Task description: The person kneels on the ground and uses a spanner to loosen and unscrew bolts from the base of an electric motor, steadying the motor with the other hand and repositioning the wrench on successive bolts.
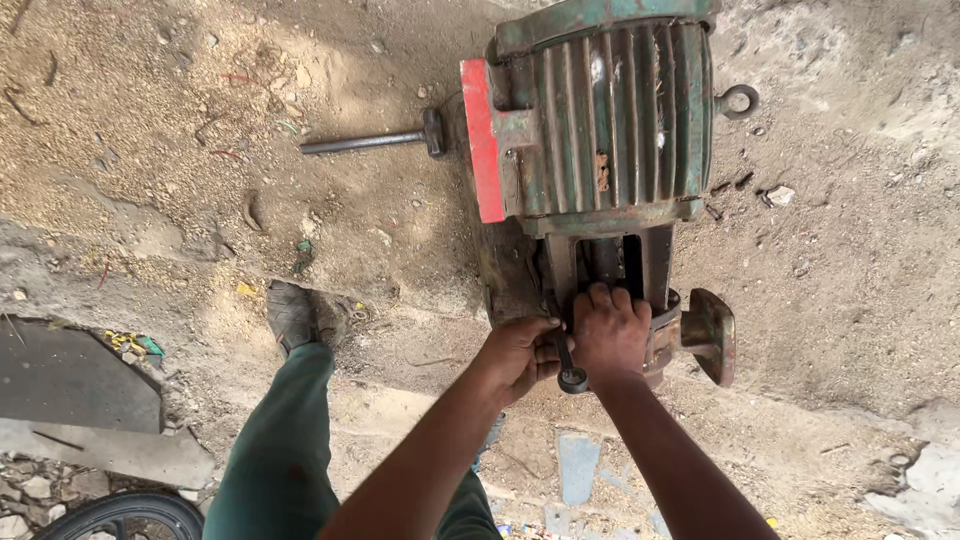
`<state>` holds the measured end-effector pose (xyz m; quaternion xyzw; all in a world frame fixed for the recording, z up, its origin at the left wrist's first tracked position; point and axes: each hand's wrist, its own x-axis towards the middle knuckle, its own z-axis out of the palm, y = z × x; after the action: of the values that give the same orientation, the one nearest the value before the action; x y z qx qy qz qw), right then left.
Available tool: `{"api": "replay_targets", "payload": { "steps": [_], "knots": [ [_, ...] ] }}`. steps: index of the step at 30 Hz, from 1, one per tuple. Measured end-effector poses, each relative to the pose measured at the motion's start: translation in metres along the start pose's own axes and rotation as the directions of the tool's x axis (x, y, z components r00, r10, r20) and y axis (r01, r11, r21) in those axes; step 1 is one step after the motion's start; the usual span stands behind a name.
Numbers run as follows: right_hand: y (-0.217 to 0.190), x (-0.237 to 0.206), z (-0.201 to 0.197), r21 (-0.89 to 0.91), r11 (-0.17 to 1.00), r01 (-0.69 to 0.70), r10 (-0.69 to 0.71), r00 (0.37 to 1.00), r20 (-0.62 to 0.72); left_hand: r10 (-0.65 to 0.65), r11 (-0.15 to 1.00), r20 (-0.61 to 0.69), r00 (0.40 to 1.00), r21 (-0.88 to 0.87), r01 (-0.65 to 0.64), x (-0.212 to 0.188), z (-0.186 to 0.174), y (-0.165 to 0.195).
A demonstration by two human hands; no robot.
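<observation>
While the left hand (520,352) grips the wrench (568,365), the right hand (610,335) clasps the pump (690,335) below the green motor (610,115), lower centre of frame.

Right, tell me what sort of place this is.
Probably an outdoor repair yard or roadside workshop. An old green finned electric motor with a rusty flange sits on bare dirt ground; a hammer lies beside it, and both hands grip a wrench at the coupling.

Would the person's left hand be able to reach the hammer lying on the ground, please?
Probably yes: the hammer lies on open dirt left of the motor, nothing between, though the left hand now grips the spanner.
</observation>
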<state>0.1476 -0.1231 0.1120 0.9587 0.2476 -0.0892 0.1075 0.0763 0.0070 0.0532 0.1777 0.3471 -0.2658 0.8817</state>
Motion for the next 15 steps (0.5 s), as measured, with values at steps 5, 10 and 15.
{"api": "replay_targets", "payload": {
  "steps": [5, 10, 15],
  "knots": [
    [-0.001, 0.004, -0.003, 0.087, 0.996, -0.003, 0.008, 0.998, -0.056, 0.161, 0.976, 0.077, 0.984, -0.162, -0.147, 0.003, -0.001, -0.003],
    [-0.001, 0.004, -0.002, 0.018, 1.000, 0.006, -0.005, 0.998, -0.059, 0.060, 0.991, -0.103, 0.993, 0.123, -0.047, -0.004, 0.005, 0.005],
    [0.000, 0.005, 0.002, 0.080, 0.997, 0.014, -0.009, 0.998, -0.066, -0.007, 1.000, -0.166, 0.986, 0.022, 0.011, 0.012, 0.012, 0.021]
  ]
}}
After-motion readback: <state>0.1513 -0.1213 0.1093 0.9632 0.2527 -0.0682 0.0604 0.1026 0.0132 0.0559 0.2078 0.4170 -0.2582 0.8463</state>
